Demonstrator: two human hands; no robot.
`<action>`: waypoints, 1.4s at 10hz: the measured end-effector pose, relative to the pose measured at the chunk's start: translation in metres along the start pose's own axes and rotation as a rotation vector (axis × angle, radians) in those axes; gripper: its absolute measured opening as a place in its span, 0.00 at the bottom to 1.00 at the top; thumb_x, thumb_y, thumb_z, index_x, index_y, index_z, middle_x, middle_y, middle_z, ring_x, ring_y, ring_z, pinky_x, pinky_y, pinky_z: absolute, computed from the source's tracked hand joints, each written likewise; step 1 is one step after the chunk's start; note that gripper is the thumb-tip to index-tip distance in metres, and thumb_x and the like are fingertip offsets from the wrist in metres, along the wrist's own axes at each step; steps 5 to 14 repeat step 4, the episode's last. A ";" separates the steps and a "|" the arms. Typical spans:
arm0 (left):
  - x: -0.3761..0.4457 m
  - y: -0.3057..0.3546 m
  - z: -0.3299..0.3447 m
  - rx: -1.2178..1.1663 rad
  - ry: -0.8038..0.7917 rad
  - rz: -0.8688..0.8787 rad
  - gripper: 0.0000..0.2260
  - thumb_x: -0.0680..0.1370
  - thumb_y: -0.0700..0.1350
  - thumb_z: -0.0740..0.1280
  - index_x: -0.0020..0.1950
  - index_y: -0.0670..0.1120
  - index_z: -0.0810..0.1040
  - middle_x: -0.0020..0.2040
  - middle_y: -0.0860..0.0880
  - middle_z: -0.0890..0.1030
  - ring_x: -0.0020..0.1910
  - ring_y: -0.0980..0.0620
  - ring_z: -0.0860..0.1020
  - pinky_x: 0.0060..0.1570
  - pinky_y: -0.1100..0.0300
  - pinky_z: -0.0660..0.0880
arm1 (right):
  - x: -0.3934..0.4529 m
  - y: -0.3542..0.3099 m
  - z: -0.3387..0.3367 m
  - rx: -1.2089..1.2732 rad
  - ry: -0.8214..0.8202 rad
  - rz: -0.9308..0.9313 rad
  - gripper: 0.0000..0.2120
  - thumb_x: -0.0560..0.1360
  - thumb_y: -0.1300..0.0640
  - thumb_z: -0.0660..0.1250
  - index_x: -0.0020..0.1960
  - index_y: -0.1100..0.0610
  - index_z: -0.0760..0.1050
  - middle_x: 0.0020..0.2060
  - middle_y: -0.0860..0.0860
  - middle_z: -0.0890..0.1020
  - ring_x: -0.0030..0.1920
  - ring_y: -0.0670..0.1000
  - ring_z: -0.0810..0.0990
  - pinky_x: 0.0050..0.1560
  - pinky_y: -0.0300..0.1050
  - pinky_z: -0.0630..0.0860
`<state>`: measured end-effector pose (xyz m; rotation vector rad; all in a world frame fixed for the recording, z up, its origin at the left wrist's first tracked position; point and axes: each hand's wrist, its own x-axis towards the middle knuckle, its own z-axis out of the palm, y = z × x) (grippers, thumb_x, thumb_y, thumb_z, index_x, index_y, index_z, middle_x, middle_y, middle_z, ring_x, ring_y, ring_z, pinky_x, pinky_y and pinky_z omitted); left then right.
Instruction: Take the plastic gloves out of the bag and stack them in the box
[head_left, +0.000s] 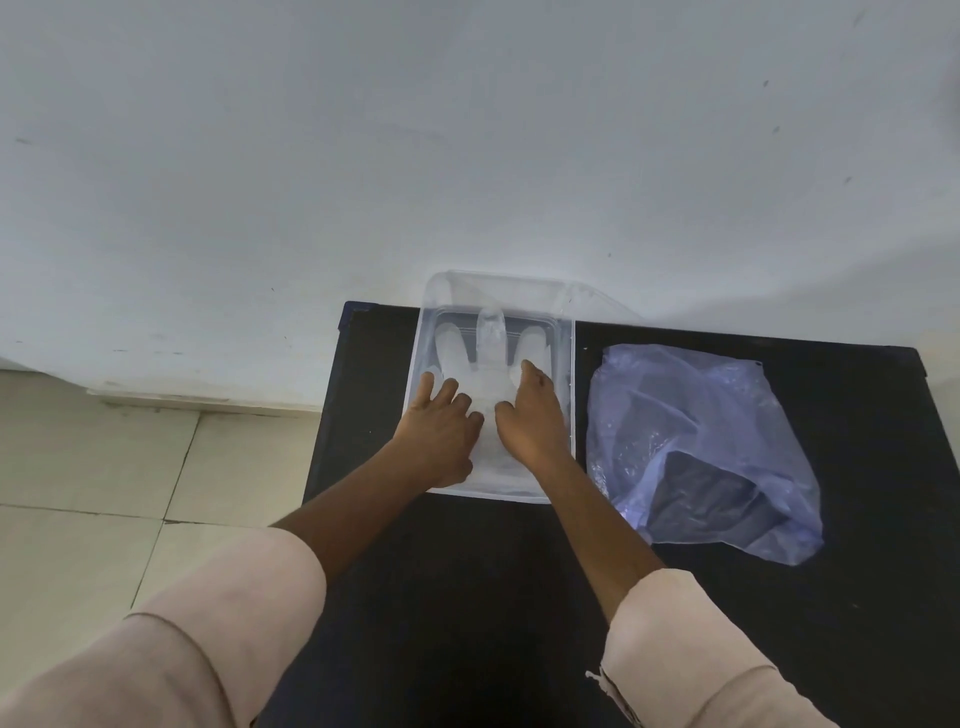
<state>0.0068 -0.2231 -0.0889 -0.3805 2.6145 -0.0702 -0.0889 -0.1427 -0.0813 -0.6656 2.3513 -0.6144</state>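
Sleeves (218, 623) cropped; hands (441, 431) hide gloves' (488, 358) cuffs.

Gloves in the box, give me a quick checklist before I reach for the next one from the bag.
1. Glove lies flat inside the clear box, fingers pointing to the far wall: ok.
2. Both hands free: not ok; left hand and right hand are pressing on the glove, fingers spread.
3. Box sits fully on the black table: not ok; its far end overhangs the edge.
4. Blue plastic bag lies to the right of the box, mouth toward you: ok.
5. Gloves left in the bag: cannot tell.
6. Stack aligned under the top glove: cannot tell.
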 end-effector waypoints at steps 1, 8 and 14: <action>-0.004 -0.006 -0.010 -0.140 0.128 0.013 0.24 0.77 0.55 0.64 0.72 0.49 0.69 0.72 0.45 0.71 0.74 0.43 0.63 0.73 0.42 0.52 | -0.006 0.004 -0.007 0.065 0.041 -0.043 0.25 0.79 0.60 0.61 0.74 0.56 0.58 0.73 0.56 0.66 0.69 0.56 0.69 0.64 0.46 0.68; -0.047 -0.050 -0.064 -1.460 0.518 -0.199 0.11 0.77 0.42 0.69 0.59 0.49 0.80 0.57 0.49 0.82 0.57 0.48 0.80 0.60 0.53 0.77 | -0.038 -0.008 -0.050 0.434 0.012 -0.103 0.18 0.77 0.59 0.65 0.67 0.56 0.70 0.65 0.51 0.76 0.64 0.52 0.75 0.56 0.40 0.69; -0.047 -0.050 -0.064 -1.460 0.518 -0.199 0.11 0.77 0.42 0.69 0.59 0.49 0.80 0.57 0.49 0.82 0.57 0.48 0.80 0.60 0.53 0.77 | -0.038 -0.008 -0.050 0.434 0.012 -0.103 0.18 0.77 0.59 0.65 0.67 0.56 0.70 0.65 0.51 0.76 0.64 0.52 0.75 0.56 0.40 0.69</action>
